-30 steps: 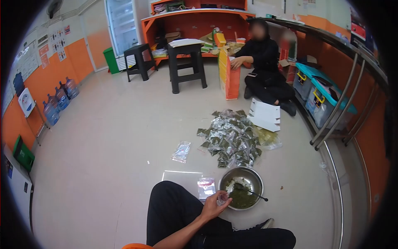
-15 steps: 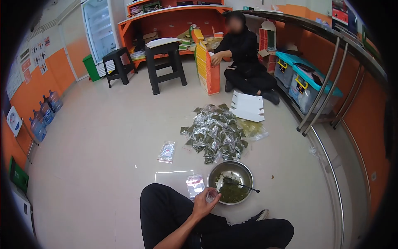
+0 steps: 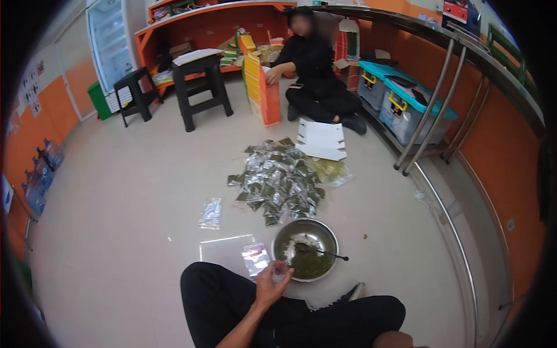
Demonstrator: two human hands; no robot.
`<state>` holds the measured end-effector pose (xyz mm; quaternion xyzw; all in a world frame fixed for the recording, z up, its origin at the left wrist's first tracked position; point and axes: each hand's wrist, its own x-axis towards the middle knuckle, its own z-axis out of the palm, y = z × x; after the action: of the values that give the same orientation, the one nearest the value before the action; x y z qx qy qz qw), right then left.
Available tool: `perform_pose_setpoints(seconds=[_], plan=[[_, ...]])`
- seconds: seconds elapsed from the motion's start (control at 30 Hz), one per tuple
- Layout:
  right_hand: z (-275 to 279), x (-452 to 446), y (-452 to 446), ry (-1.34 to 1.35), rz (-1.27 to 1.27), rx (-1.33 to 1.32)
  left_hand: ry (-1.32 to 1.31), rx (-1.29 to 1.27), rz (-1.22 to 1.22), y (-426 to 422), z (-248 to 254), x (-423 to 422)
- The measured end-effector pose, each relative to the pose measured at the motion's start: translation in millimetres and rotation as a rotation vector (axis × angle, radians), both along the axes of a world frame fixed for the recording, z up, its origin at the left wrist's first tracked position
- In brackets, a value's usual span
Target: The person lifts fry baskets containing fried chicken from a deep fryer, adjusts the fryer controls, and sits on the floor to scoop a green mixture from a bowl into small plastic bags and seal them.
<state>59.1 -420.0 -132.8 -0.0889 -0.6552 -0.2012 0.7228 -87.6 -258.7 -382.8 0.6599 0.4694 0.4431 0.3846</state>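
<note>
My left hand [image 3: 270, 288] is closed around a small clear plastic bag [image 3: 279, 270], whose rounded mouth faces up beside the bowl's left rim. The steel bowl [image 3: 335, 243] holds a dark green mass [image 3: 310, 265] and some white bits [image 3: 289, 250]. A black-handled spoon [image 3: 331, 254] rests in it, with the handle over the right rim. At the bottom edge, near my right thigh, a blurred patch of skin looks like part of my right hand [image 3: 394, 340]; its fingers cannot be made out. A stack of flat clear bags [image 3: 255, 259] lies left of the bowl.
Beyond the bowl is a heap of filled green bags [image 3: 278, 180]. Another pack of flat bags [image 3: 210, 213] lies to the left. A white cardboard piece [image 3: 321, 139] lies behind the heap. A seated person [image 3: 313, 69] holds an orange-yellow box [image 3: 261, 90]. A steel-legged table [image 3: 432, 104] stands right.
The view has shifted, so the room sits further left in it. My left hand still holds the bag beside the bowl. A patch of skin has appeared at the bottom right.
</note>
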Motion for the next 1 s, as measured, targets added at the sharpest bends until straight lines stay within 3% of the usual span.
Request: perform_pose_setpoints(seconds=[0.07,0.13,0.2,0.27,0.37,0.47,0.53,0.67,0.83,1.0], plan=[[14,3,19,-0.077,-0.064,-0.032,-0.029,-0.051,0.0,-1,1,0],[-2,21,14,-0.205,-0.17,-0.274,-0.013,-0.011,0.008,3,0,0],[-12,43,24,-0.579,-0.441,-0.725,0.024,0.002,0.052,3,-6,1],[-37,55,103,-0.578,-0.444,-0.741,0.067,-0.066,0.07,7,-7,0],[-153,100,153,-0.612,-0.535,-1.434,0.044,-0.134,0.069,14,-41,-4],[-207,132,160,-0.662,-0.347,-1.685,-0.061,-0.415,0.099,17,-50,4],[-220,128,165,-0.774,-0.453,-1.701,-0.166,-0.684,0.059,20,-34,3],[-251,120,174,-0.987,-0.723,-1.62,-0.121,-0.794,0.003,25,-35,13],[-277,125,170,-0.955,-0.623,-1.666,-0.153,-0.874,0.003,32,-59,16],[-246,118,190,-0.81,-0.715,-1.704,-0.102,-0.803,0.022,31,-54,14]])
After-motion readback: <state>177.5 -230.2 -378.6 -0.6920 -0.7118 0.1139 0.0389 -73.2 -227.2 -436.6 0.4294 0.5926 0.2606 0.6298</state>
